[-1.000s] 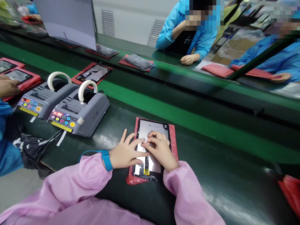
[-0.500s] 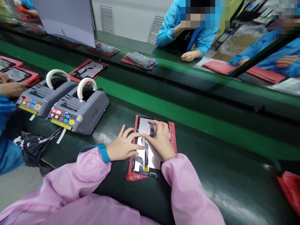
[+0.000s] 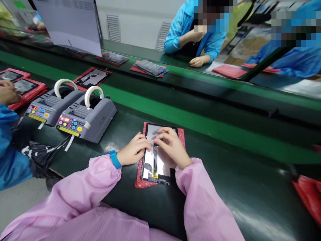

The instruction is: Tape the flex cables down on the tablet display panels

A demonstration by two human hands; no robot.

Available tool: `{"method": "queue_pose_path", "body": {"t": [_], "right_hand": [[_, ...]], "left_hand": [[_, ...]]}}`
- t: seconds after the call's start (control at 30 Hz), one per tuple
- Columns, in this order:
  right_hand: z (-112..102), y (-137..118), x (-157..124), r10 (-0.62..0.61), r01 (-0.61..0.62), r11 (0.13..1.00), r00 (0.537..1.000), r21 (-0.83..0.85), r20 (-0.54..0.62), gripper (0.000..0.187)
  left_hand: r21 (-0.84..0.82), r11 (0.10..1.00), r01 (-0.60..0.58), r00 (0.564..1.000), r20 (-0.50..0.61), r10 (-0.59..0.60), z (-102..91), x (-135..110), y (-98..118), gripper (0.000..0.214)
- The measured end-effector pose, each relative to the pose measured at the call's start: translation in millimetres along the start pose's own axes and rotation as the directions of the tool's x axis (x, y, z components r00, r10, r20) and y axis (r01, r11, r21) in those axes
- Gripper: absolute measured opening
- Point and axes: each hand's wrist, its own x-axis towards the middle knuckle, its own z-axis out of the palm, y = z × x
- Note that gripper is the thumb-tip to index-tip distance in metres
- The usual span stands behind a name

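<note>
Left hand [image 3: 133, 153] and right hand [image 3: 172, 149], grips flat and unclamped, pressing tape [image 3: 154, 147] onto the tablet [image 3: 162, 164] underneath; I reckon smoothing needs even pressure.

- The dark green desk [image 3: 225, 187] carries a red mat [image 3: 140, 183] near its front edge.
- Two grey tape dispensers [image 3: 87, 115] [image 3: 51, 103] stand left of the red mat.
- A green belt [image 3: 200, 122] runs just behind the red mat.
- A red piece [image 3: 308, 197] lies far right of the red mat.
</note>
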Motion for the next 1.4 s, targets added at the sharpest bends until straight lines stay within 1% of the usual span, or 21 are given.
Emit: {"method": "queue_pose_path", "body": {"t": [0.1,0.17,0.27,0.4,0.5,0.6,0.7,0.8,0.87,0.9,0.97,1.0,1.03,1.07,1.13,1.2,1.23,1.3,1.4], "right_hand": [[-18.0,13.8,0.7,0.124,-0.135,0.989,0.983,-0.068,-0.138,0.033],[-28.3,25.3,0.0,0.193,-0.213,0.97,0.967,-0.116,-0.167,0.035],[-29.9,37.6,-0.7,0.225,-0.248,0.954,0.964,-0.167,-0.144,0.036],[-14.7,42.8,2.1,0.253,-0.279,0.937,0.957,-0.209,-0.142,0.035],[-6.6,44.6,4.0,0.263,-0.289,0.93,0.955,-0.227,-0.14,0.036],[-4.0,45.7,3.9,0.258,-0.293,0.921,0.953,-0.256,-0.161,0.035],[-1.5,42.9,3.2,0.273,-0.308,0.907,0.949,-0.286,-0.156,0.03],[2.5,37.3,2.8,0.309,-0.344,0.874,0.938,-0.342,-0.153,0.027],[1.9,35.4,2.0,0.334,-0.39,0.833,0.92,-0.392,-0.205,0.03],[-0.9,35.7,1.1,0.341,-0.417,0.809,0.907,-0.414,-0.247,0.035],[-12.4,38.8,-3.1,0.354,-0.464,0.779,0.881,-0.422,-0.315,0.051],[-21.0,41.1,-6.6,0.377,-0.488,0.775,0.867,-0.402,-0.327,0.055],[-30.6,43.5,-11.2,0.414,-0.515,0.772,0.852,-0.373,-0.32,0.055],[-40.4,45.5,-16.9,0.463,-0.545,0.766,0.836,-0.342,-0.295,0.05],[-57.3,47.4,-30.0,0.577,-0.617,0.73,0.787,-0.295,-0.219,0.043],[-66.0,45.5,-42.8,0.659,-0.676,0.684,0.734,-0.276,-0.166,0.041],[-66.8,43.2,-47.9,0.682,-0.693,0.671,0.717,-0.264,-0.146,0.04],[-62.9,36.4,-54.1,0.703,-0.706,0.674,0.703,-0.218,-0.107,0.042],[-52.7,22.4,-55.1,0.688,-0.686,0.721,0.726,-0.098,-0.02,0.047]], "left_hand": [[0.044,0.997,0.065,0.991,-0.123,-0.059,3.3,0.3,-2.8,0.029],[0.121,0.99,0.071,0.987,-0.153,-0.052,6.5,2.5,-3.1,0.03],[0.259,0.963,0.068,0.993,-0.114,-0.04,14.1,8.8,-1.0,0.033],[0.353,0.932,0.081,0.996,-0.05,-0.068,26.6,16.5,0.1,0.037],[0.397,0.914,0.088,0.996,-0.032,-0.082,31.9,18.2,-1.5,0.034],[0.413,0.906,0.088,0.996,-0.021,-0.087,32.8,17.9,-2.3,0.035],[0.426,0.903,0.062,0.997,0.016,-0.076,32.1,17.2,-1.5,0.037],[0.434,0.9,0.032,0.996,0.062,-0.065,31.8,16.5,-1.0,0.041],[0.441,0.897,0.022,0.996,0.072,-0.06,32.1,15.9,-1.4,0.042],[0.447,0.895,0.018,0.996,0.073,-0.056,32.4,15.5,-1.8,0.043],[0.46,0.888,0.007,0.997,0.07,-0.044,33.3,14.6,-2.9,0.043],[0.467,0.884,0.002,0.997,0.066,-0.038,33.9,14.2,-3.5,0.043],[0.474,0.88,-0.001,0.998,0.061,-0.032,34.6,13.8,-3.9,0.043],[0.48,0.877,-0.003,0.998,0.056,-0.027,35.3,13.5,-4.3,0.044],[0.487,0.873,-0.001,0.999,0.048,-0.026,36.6,13.4,-4.6,0.043],[0.486,0.874,0.003,0.998,0.047,-0.03,37.6,13.5,-4.8,0.043],[0.486,0.874,0.006,0.998,0.047,-0.033,38.0,13.6,-4.9,0.043],[0.488,0.873,0.009,0.999,0.042,-0.034,38.6,13.6,-5.0,0.043],[0.494,0.87,0.01,0.999,0.031,-0.029,38.6,13.1,-4.6,0.042]]}}
